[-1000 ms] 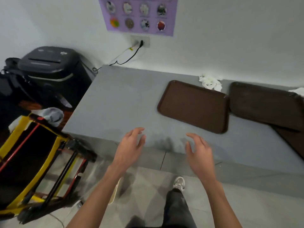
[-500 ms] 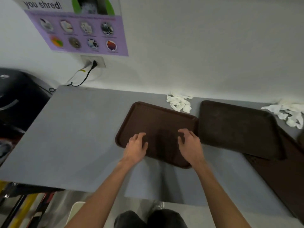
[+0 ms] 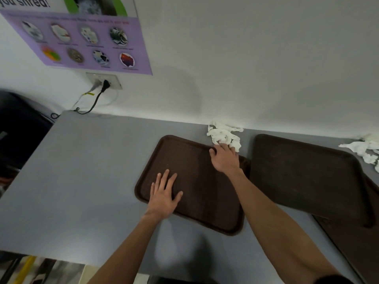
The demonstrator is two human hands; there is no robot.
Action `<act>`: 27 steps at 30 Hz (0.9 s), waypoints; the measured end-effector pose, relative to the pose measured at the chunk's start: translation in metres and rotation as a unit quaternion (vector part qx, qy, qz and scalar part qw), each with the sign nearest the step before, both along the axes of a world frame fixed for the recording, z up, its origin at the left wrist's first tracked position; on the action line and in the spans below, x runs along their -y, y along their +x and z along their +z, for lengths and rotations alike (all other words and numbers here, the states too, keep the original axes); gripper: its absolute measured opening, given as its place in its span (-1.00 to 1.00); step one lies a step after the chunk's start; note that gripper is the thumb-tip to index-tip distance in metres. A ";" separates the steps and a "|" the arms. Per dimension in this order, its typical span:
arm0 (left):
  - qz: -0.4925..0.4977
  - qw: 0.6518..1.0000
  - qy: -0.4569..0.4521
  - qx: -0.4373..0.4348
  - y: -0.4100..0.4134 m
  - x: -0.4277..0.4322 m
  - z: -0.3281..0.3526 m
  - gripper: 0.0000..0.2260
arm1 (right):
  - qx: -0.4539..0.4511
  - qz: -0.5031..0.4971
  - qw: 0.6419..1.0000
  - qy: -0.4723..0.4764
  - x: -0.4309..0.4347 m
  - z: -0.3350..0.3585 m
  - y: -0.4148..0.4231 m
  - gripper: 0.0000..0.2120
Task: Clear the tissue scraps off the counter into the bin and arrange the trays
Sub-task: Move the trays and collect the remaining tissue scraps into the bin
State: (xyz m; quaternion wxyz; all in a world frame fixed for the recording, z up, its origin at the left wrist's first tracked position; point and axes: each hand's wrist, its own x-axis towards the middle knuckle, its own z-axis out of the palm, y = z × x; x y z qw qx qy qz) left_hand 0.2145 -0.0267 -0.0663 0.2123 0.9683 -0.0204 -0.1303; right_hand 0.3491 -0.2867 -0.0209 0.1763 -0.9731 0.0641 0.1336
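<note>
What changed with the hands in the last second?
The right hand reached forward across the brown tray to the tissue scraps by the wall; whether its fingers grip them is unclear. The left hand slid further onto that tray, flat. The dark tray and other tissue pile stayed put.

matt brown tray [image 3: 196, 181], crumpled tissue [image 3: 224, 135], smooth grey counter [image 3: 92, 171]

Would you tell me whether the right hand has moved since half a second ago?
Yes: the right hand moved across the tray toward the wall, reaching the tissue scraps.
</note>
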 end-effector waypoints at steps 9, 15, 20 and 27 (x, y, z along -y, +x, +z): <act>0.008 0.999 -0.011 -0.041 0.008 0.002 0.005 -0.32 | 0.228 -0.081 0.963 0.119 0.002 0.023 -0.026 -0.74; 0.058 0.980 -0.191 -0.013 0.017 0.018 0.054 -0.53 | 0.300 -0.154 0.898 0.282 -0.003 0.094 -0.089 -0.87; 0.161 0.838 -0.511 -0.100 0.009 0.064 0.122 -0.65 | 0.206 -0.176 0.864 0.424 -0.013 0.124 -0.131 -0.79; 0.276 0.594 -0.706 -0.269 0.003 0.097 0.156 -0.59 | 0.201 -0.101 0.904 0.363 -0.027 0.123 -0.155 -0.77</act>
